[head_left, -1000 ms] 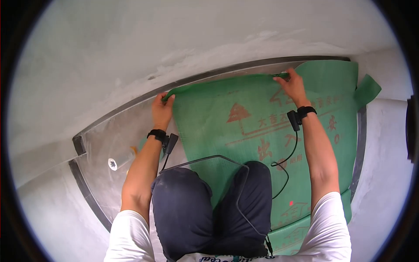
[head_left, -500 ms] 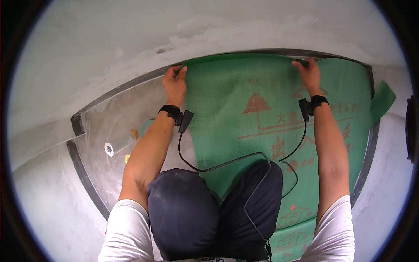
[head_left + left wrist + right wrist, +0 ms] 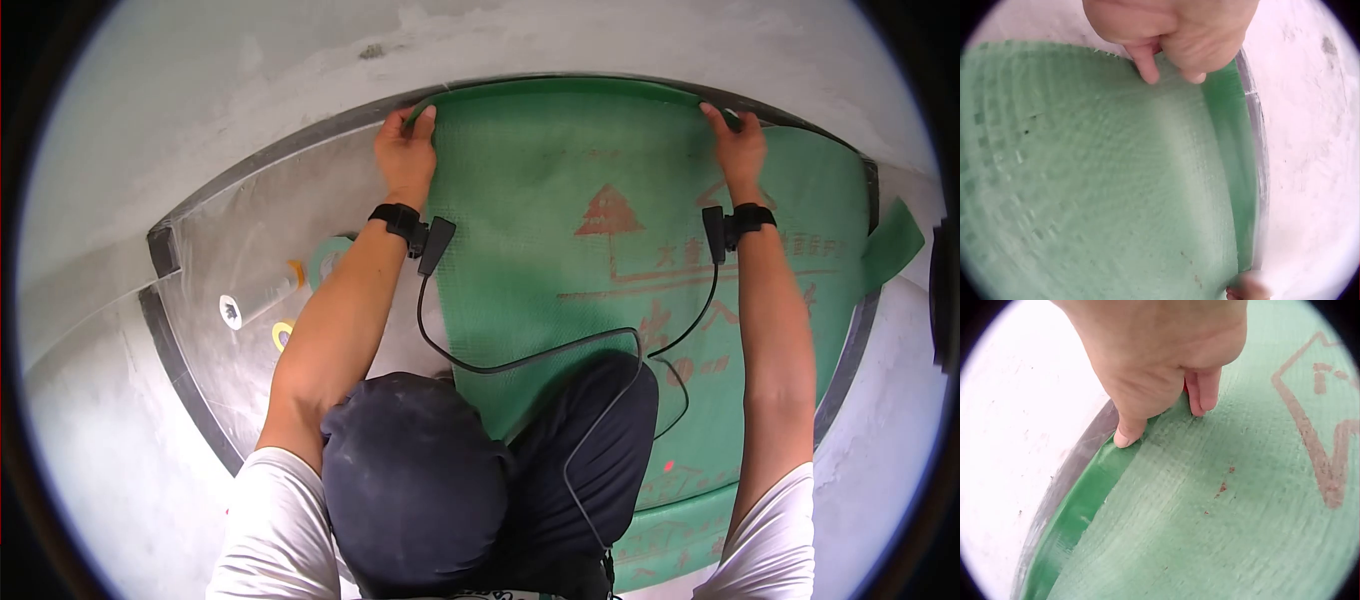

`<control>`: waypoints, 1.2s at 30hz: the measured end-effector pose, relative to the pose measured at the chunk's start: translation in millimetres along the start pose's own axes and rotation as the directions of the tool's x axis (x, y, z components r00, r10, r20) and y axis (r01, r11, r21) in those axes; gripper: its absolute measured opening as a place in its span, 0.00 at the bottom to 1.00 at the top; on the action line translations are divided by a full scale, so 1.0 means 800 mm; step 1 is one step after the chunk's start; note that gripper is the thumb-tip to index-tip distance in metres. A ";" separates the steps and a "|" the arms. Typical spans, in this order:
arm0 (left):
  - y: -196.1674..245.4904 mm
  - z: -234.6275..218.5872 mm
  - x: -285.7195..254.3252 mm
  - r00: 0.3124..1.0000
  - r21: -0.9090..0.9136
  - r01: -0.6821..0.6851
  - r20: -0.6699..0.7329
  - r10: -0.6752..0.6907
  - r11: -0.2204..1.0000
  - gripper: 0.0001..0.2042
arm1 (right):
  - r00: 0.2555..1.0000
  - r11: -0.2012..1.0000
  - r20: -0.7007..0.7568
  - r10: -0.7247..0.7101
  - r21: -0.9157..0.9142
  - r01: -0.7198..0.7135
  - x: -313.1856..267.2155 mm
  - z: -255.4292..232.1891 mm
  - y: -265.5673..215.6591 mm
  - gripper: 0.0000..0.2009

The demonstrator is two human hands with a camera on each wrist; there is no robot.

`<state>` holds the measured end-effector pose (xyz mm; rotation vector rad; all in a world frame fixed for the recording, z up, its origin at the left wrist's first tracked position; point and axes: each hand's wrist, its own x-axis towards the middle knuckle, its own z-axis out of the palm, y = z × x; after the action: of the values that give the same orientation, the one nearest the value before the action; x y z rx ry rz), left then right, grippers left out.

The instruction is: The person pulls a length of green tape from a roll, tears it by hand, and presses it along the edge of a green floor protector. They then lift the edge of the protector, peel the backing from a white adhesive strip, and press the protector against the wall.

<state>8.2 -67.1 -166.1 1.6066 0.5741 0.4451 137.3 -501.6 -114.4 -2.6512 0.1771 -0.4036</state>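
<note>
The pale grey plaster wall (image 3: 580, 35) stands at the far side of my work. Below it I find the broad green woven-plastic sheet with red print (image 3: 520, 220) spread over the floor, its far edge curled up to show a smooth, darker face. That edge runs beside the long dark grey strip (image 3: 300, 138) at the wall's foot; whether it touches the wall I cannot tell. My left hand (image 3: 405, 160) pinches the edge at its left corner, and my right hand (image 3: 742, 158) pinches it further along. In my judgement, both grips should sit level and draw lightly apart, keeping the edge parallel to the strip; flattening the curl from the middle outward would limit creasing. The small yellow-rimmed roll (image 3: 277, 332) lies beside my left forearm (image 3: 335, 310), clear of the sheet.
</note>
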 end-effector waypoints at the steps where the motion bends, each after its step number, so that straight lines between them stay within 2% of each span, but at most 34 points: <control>1: -0.001 0.001 0.002 1.000 0.000 0.005 -0.002 -0.005 1.000 0.07 | 1.000 1.000 -0.017 0.007 0.004 -0.007 0.001 0.001 0.001 0.35; 5: -0.006 -0.001 0.005 0.999 -0.071 -0.031 0.022 0.033 0.997 0.07 | 0.997 1.000 -0.079 0.004 -0.020 -0.006 0.000 0.000 0.001 0.36; 7: -0.006 0.000 0.007 0.999 -0.095 -0.037 0.027 0.040 0.995 0.08 | 0.998 1.000 -0.056 0.021 -0.013 -0.022 0.002 -0.001 0.001 0.36; 9: 0.001 0.005 0.007 0.999 -0.115 0.046 0.011 -0.045 0.992 0.08 | 0.998 0.999 -0.042 0.036 -0.010 -0.036 0.004 -0.003 0.002 0.36; 17: 0.013 0.004 0.003 0.996 -0.141 0.085 0.017 -0.084 0.986 0.10 | 0.991 0.994 -0.071 0.111 0.003 -0.111 -0.001 -0.007 -0.015 0.35; 22: 0.012 0.005 0.002 0.996 -0.163 0.086 0.029 -0.082 0.983 0.10 | 0.990 0.996 -0.115 0.084 0.005 -0.084 0.001 0.000 -0.007 0.35; 24: 0.012 0.007 0.002 0.997 -0.225 0.070 -0.003 -0.073 0.972 0.06 | 0.987 0.998 -0.143 0.069 0.014 -0.068 0.001 -0.002 -0.010 0.35; 28: 0.011 0.001 0.003 0.994 -0.183 0.108 0.038 -0.103 0.977 0.08 | 0.987 0.995 -0.130 0.099 0.019 -0.097 -0.003 -0.005 -0.017 0.34; 33: 0.015 0.005 0.000 0.996 -0.196 0.089 0.003 -0.090 0.977 0.06 | 0.985 0.994 -0.142 0.094 0.072 -0.085 -0.005 -0.011 -0.024 0.33; 36: 0.014 0.004 0.002 0.996 -0.198 0.088 -0.002 -0.090 0.976 0.05 | 0.983 0.989 -0.113 0.142 0.065 -0.135 -0.006 -0.007 -0.023 0.32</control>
<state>12.5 -69.4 -155.3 1.3843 0.5888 0.4301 131.8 -486.9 -102.8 -2.5414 0.3793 -0.5108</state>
